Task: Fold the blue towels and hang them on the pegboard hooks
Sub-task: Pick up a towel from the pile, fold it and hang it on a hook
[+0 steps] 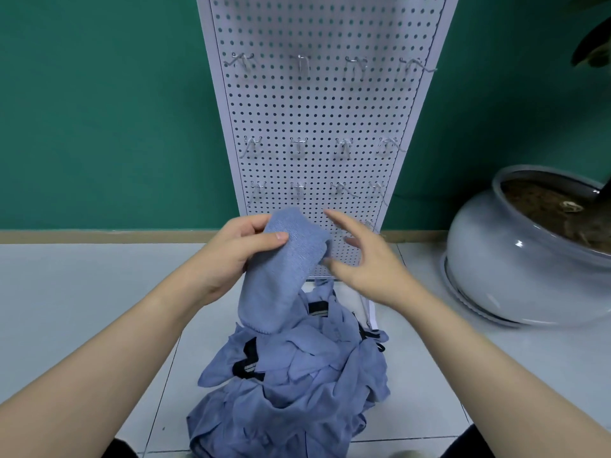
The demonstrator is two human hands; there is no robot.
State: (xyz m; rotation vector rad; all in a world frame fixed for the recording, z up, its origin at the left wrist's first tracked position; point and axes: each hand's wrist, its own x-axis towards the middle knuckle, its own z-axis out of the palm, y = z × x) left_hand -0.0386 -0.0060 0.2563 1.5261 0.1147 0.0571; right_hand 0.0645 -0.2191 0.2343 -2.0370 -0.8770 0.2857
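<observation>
The left hand sits left of the pegboard foot, its grip closed on a folded blue towel: thumb pressed across the front, fingers curled behind the upper end. That towel hangs down in front of the pegboard's lowest part, its lower edge touching the pile of blue towels. The pile lies crumpled on the floor directly below the pegboard, black labels showing among the folds. The pegboard stands upright against the green wall, with 3 clear rows of 4 bare metal hooks. The right hand hovers just right of the held towel, in front of the pegboard's lower right corner, its grip wide, fingers spread and holding nothing. Well right of the pegboard, a round grey plant pot rests on the floor.
</observation>
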